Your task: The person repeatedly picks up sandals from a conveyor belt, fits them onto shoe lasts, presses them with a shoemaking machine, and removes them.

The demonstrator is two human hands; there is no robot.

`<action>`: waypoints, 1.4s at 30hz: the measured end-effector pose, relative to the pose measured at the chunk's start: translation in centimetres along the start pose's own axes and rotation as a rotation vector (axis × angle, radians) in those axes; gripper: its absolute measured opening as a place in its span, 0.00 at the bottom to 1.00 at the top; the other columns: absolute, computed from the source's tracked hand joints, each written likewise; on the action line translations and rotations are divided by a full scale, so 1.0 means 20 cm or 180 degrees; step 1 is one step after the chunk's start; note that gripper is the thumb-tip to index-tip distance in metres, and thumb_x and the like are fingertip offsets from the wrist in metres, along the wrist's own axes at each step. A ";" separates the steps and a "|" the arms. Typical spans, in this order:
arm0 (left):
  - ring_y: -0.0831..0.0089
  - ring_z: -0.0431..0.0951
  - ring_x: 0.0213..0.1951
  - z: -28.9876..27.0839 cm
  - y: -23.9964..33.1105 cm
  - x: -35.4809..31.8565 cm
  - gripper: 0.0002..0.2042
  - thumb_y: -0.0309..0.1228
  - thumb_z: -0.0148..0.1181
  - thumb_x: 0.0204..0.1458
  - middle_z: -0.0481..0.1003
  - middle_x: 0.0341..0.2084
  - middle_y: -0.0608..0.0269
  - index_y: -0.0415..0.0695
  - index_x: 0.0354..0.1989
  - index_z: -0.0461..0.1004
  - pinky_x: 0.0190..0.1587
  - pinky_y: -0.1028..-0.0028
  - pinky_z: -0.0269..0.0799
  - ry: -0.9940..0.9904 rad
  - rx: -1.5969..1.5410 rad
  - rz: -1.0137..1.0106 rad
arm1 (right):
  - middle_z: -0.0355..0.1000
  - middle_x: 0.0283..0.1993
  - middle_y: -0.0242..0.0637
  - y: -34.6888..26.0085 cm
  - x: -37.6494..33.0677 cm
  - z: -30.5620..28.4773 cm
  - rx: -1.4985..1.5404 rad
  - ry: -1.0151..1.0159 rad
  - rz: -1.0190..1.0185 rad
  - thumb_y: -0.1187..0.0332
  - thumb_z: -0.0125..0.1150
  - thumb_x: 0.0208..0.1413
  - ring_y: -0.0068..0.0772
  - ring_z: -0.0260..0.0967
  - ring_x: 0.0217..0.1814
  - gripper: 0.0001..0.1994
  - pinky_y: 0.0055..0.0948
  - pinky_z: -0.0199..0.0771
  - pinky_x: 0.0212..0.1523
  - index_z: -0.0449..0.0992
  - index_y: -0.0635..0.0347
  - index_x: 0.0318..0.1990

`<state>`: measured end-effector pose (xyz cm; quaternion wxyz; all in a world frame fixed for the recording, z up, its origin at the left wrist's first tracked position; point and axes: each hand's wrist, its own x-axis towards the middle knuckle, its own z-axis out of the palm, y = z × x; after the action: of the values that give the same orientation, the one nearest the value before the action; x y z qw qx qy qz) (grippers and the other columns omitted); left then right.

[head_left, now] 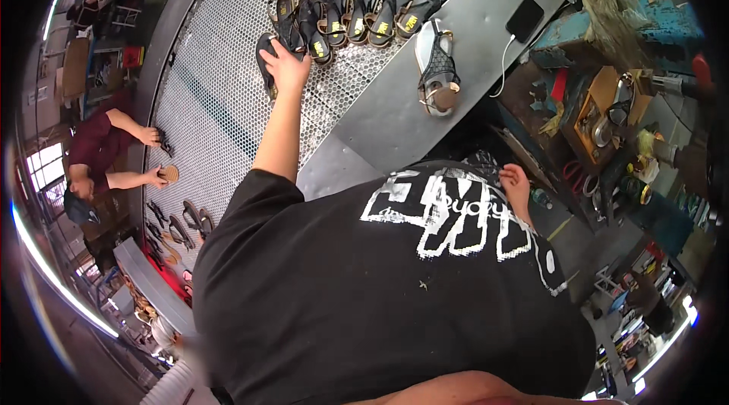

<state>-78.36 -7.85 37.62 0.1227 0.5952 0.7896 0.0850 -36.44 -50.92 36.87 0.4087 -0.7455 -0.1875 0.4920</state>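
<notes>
My left hand (288, 69) reaches out over the mesh belt, its fingers around a black sandal (266, 52) at the left end of a row. More black strappy sandals (355, 14) with yellow marks on their insoles lie side by side, heels toward me. My right hand (515, 181) hangs low by my side at the bench's near edge, fingers loosely bent and apart, with nothing visible in them. Nearest to it on the metal ledge lies a single black sandal (437, 71), its heel toward me, with a pale form or lining showing inside.
A phone (524, 19) with a white cable lies on the metal ledge (364, 131). Right of it stands a worn blue machine (630, 29) with a cloth over it. Across the mesh belt (216, 63), a co-worker (106, 135) handles sole pieces; more sandals (182, 230) lie nearby.
</notes>
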 end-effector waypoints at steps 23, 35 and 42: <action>0.45 0.74 0.44 0.53 1.02 -0.22 0.23 0.29 0.65 0.41 0.72 0.41 0.41 0.34 0.45 0.63 0.50 0.55 0.69 -0.0148 -0.1582 -0.1386 | 0.59 0.57 0.51 -0.59 0.44 -0.52 -0.1091 0.3572 -0.1900 0.71 0.69 0.42 0.47 0.57 0.63 0.37 0.37 0.52 0.64 0.55 0.71 0.58; 0.64 0.75 0.47 -0.06 0.60 -0.35 0.13 0.25 0.55 0.56 0.75 0.43 0.52 0.34 0.47 0.69 0.58 0.69 0.68 -0.3438 -0.5471 -0.0628 | 0.64 0.56 0.54 -0.62 0.46 -0.58 -0.1622 0.3319 -0.1352 0.62 0.73 0.38 0.52 0.64 0.58 0.42 0.38 0.63 0.57 0.57 0.70 0.59; 0.56 0.72 0.54 -0.33 0.79 -1.26 0.19 0.29 0.52 0.56 0.71 0.50 0.43 0.28 0.52 0.66 0.56 0.65 0.68 -0.6437 -0.4459 -0.0812 | 0.64 0.57 0.41 -0.83 -0.09 0.28 0.0967 0.1285 -0.2022 0.82 0.64 0.41 0.32 0.65 0.56 0.31 0.31 0.61 0.59 0.63 0.67 0.57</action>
<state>-59.21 -27.53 50.58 0.9769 0.1183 0.1768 -0.0214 -40.17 -39.86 50.14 0.6745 -0.6632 -0.2497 0.2071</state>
